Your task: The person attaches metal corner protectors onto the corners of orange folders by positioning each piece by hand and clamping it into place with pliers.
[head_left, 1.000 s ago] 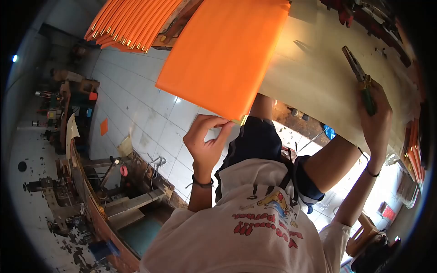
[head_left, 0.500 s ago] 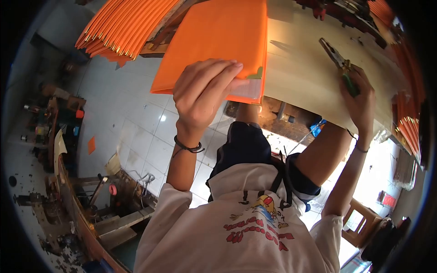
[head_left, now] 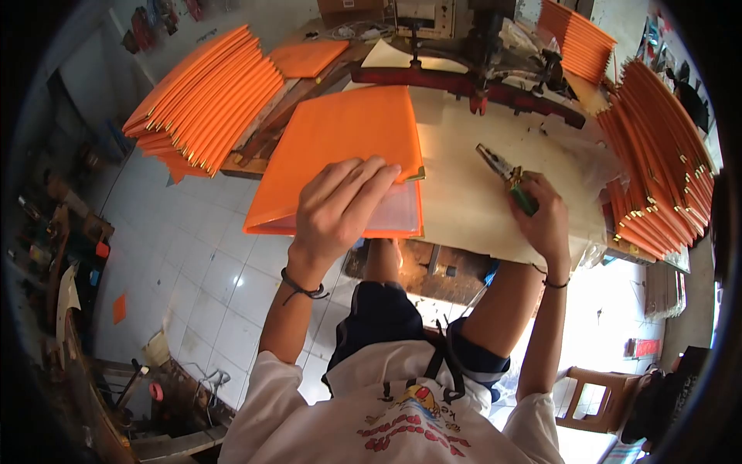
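My left hand (head_left: 336,209) is closed on the near right part of an orange folder (head_left: 340,127), fingers on top of its cover. That cover is raised a little, and a pale, clear-looking inner sheet (head_left: 386,210) shows beneath it. A shiny metal corner piece (head_left: 418,175) sits at the cover's corner, just right of my fingertips. My right hand (head_left: 543,220) is wrapped around the green handles of a pair of pliers (head_left: 501,168). The jaws point up and left, a short way from the folder, over the cream-coloured table sheet (head_left: 464,205).
A tall stack of orange folders (head_left: 205,100) stands at the left, and another stack (head_left: 657,155) at the right. More folders (head_left: 576,39) stand at the back right. A dark red metal bar (head_left: 464,83) with clamps crosses behind the work sheet. Clear plastic (head_left: 583,158) lies by the right stack.
The view has tilted up, bringing the back of the table into sight. The folder's cover is lifted more, showing more of the inner sheet. The pliers are still in my right hand.
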The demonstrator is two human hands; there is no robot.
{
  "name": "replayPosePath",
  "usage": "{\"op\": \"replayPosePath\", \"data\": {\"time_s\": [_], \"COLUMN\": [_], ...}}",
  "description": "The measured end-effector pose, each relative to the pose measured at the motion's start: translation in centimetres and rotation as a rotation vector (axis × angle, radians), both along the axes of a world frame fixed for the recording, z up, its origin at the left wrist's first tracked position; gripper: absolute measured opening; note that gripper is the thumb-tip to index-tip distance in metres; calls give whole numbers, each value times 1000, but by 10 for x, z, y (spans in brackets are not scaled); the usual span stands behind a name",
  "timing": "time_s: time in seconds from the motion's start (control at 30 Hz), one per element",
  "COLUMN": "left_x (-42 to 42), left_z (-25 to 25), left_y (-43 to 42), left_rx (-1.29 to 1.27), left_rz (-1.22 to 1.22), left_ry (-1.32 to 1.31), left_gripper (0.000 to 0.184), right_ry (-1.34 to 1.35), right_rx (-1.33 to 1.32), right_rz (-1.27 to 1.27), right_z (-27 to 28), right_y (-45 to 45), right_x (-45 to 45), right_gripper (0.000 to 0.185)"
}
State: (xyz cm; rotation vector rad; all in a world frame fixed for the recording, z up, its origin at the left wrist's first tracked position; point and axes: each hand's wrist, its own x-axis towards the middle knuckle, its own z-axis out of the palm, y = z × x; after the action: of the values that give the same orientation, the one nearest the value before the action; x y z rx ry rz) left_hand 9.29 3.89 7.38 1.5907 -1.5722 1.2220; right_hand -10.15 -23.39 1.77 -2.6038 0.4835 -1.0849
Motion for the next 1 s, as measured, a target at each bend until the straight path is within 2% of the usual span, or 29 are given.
{"op": "replayPosePath", "data": {"time_s": [1.0], "left_x": [26], "left_z": [62], "left_y": [-20], "left_rx": [5], "left_rz": [-77], "left_ry": [23], "left_gripper": [32], "right_ry": [-17], "right_rx": [17], "right_rz": [9], "right_z": [4], "right_y": [4], "right_x": [1], "right_gripper": [18]}}
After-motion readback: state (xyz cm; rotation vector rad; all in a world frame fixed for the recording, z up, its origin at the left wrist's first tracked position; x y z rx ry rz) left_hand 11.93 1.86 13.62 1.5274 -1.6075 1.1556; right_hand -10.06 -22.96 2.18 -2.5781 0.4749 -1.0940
